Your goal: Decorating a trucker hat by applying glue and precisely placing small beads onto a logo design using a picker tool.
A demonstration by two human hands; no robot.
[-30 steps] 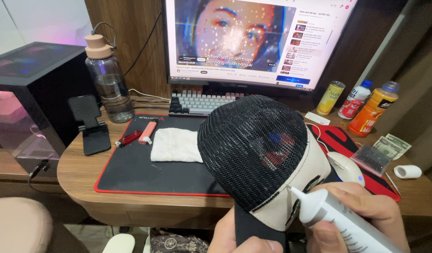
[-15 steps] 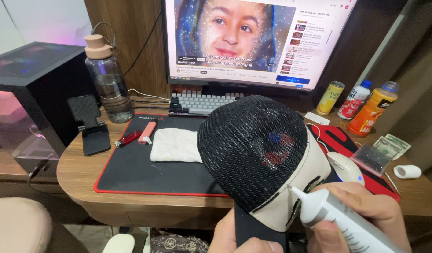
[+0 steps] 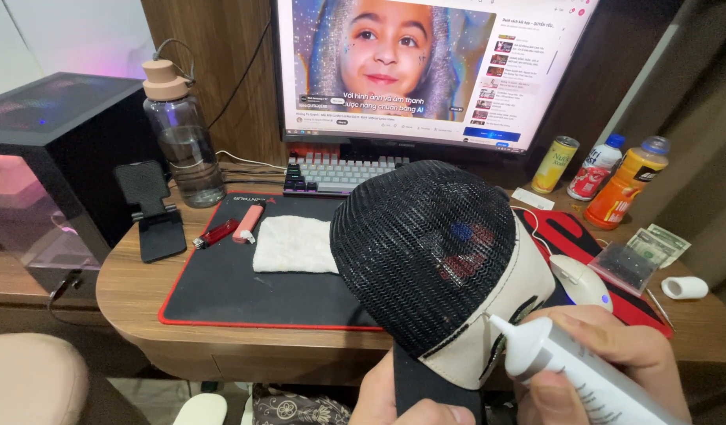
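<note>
wooden desk [image 3: 135, 275], black desk mat [image 3: 221, 291], bottles [image 3: 182, 134], keyboard [image 3: 339, 173]

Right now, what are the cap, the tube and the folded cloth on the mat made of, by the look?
Cap: black open mesh, likely synthetic; beige front looks like matte woven fabric. Tube: smooth white plastic, slight sheen. Cloth: white, nubby pile, probably cotton terry.

Both hands sat low at the bottom edge of view. The left hand [image 3: 402, 397] curled upward with its thumb pressed across its grip. The right hand [image 3: 615, 366] was closed, fingers [image 3: 591, 327] wrapped over, knuckles up.
</note>
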